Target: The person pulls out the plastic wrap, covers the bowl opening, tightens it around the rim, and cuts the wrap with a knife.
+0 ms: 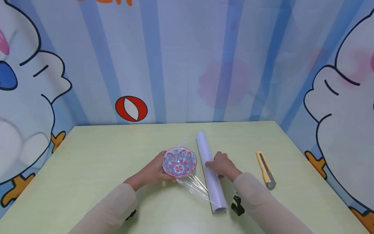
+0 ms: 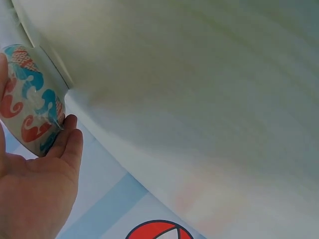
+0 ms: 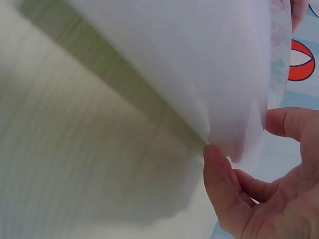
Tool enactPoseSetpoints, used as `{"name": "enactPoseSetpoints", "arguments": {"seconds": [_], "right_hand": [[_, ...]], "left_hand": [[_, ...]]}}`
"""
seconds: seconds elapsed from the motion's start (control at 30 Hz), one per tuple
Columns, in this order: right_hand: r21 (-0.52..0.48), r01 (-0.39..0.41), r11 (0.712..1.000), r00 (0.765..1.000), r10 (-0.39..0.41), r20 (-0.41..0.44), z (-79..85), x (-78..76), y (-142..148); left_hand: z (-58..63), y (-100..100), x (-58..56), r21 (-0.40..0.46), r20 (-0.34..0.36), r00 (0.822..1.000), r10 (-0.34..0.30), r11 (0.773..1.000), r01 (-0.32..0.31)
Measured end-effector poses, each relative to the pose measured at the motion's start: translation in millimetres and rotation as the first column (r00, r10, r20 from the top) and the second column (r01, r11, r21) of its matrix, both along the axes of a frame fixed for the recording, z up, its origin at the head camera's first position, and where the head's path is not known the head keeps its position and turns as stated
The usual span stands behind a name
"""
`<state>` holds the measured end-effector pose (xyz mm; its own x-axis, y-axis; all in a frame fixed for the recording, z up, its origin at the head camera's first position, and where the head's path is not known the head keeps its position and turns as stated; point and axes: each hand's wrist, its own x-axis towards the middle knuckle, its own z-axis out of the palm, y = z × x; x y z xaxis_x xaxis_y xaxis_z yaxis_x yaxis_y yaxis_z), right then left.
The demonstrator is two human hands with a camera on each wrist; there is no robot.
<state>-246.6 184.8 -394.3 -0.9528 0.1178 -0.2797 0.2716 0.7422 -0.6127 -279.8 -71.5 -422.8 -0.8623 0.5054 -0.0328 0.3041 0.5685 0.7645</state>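
Observation:
My left hand holds a small bowl by its side, patterned in red and blue, its inside turned toward the head camera. In the left wrist view the bowl's outside shows, with the fingers under its lower part. Clear cling film stretches from the bowl to a long whitish roll of cling film. My right hand grips this roll near its middle, thumb on one side. In the right wrist view, the fingertips of the right hand press around the roll.
A yellow utility knife with a grey end lies to the right of the right arm. The pale green table ends at a blue striped backdrop with cartoon figures at both sides.

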Motion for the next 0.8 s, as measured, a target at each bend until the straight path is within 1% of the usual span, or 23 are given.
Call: {"name": "enactPoseSetpoints", "arguments": {"seconds": [0.1,0.2,0.27,0.33,0.47,0.53,0.6,0.7,0.8], "right_hand": [[-0.024,-0.033,0.999,0.998,0.034,0.045,-3.4,1.1,3.9],[-0.057,-0.056,0.997,0.994,0.061,0.094,-7.2,1.2,9.3],[-0.099,-0.054,0.994,0.991,0.065,0.120,-9.0,0.4,12.2],[-0.161,-0.042,0.986,0.989,0.064,0.136,-10.5,-1.1,13.6],[-0.279,-0.030,0.960,0.989,0.070,0.132,-11.6,-2.4,12.3],[-0.313,-0.023,0.949,0.991,0.063,0.119,-12.0,-2.6,10.9],[-0.327,-0.007,0.945,0.993,0.044,0.108,-11.9,-2.7,9.3],[-0.346,0.034,0.937,0.995,0.002,0.104,-11.8,-3.1,7.1],[-0.374,0.063,0.925,0.993,-0.021,0.113,-11.2,-3.4,4.6]], "left_hand": [[-0.8,-1.6,-0.2,0.012,-0.012,1.000,-0.024,1.000,0.024],[-1.3,-2.6,-0.9,0.012,-0.014,0.999,-0.029,0.999,0.029],[-1.4,-3.0,-1.0,0.001,0.000,1.000,-0.018,1.000,0.018],[-1.0,-3.4,-0.7,-0.014,0.033,0.999,-0.002,1.000,0.002],[0.8,-3.4,1.5,-0.033,0.133,0.991,0.020,0.999,-0.015],[1.7,-2.3,2.4,-0.040,0.184,0.983,0.023,0.999,-0.016],[2.8,-0.5,2.9,-0.041,0.215,0.976,0.024,0.999,-0.015],[3.2,2.2,2.2,-0.038,0.224,0.974,0.025,0.999,-0.017],[2.2,3.4,0.2,-0.032,0.200,0.979,0.029,0.999,-0.023]]}}
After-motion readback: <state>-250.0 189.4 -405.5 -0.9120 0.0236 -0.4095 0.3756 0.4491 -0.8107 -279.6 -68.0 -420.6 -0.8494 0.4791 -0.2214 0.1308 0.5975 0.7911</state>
